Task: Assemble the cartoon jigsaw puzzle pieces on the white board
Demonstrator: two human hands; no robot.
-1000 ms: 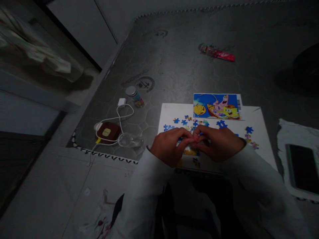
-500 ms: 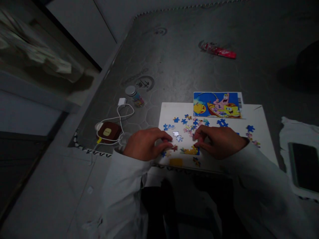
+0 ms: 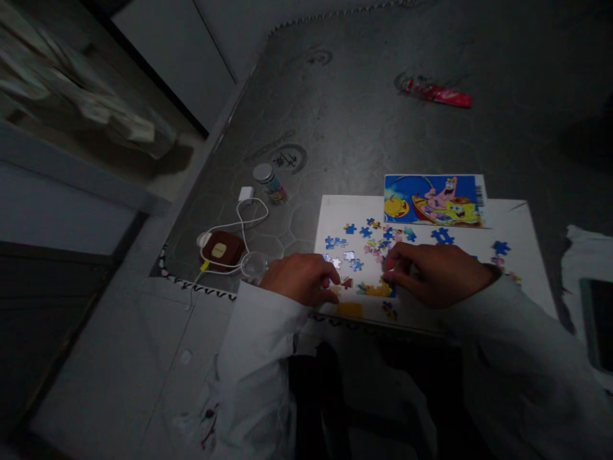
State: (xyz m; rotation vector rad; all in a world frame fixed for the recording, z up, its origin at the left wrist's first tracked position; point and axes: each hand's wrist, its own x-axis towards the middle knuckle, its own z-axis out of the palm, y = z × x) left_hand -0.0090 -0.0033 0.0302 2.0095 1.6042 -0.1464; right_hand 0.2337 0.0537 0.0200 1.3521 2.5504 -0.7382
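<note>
My right hand (image 3: 431, 273) has its thumb and forefinger pinched together at the upper right of a joined strip of yellow and blue jigsaw pieces (image 3: 376, 289); the bit between the fingertips is mostly hidden. To the left, my left hand (image 3: 304, 279) rests low over the white board (image 3: 512, 255), thumb and forefinger apart with nothing visible between them. Just right of those fingertips lies a small red piece (image 3: 347, 282). Pale blue-white pieces (image 3: 349, 256) lie face up beyond it, and a cluster of pink and blue pieces (image 3: 378, 246) sits between the hands.
A cartoon picture card (image 3: 433, 200) lies at the board's back edge. A yellow block (image 3: 350, 310) sits at the front edge. Left are a lidded jar (image 3: 271, 184), a brown box (image 3: 224, 249) and a white cable (image 3: 242, 223). A phone (image 3: 598, 322) lies right, a red wrapper (image 3: 440, 94) far back.
The whole view has shifted, so things appear further right. My left hand has drawn slightly back from the pale pieces, uncovering more of them. The right hand stays at the joined strip.
</note>
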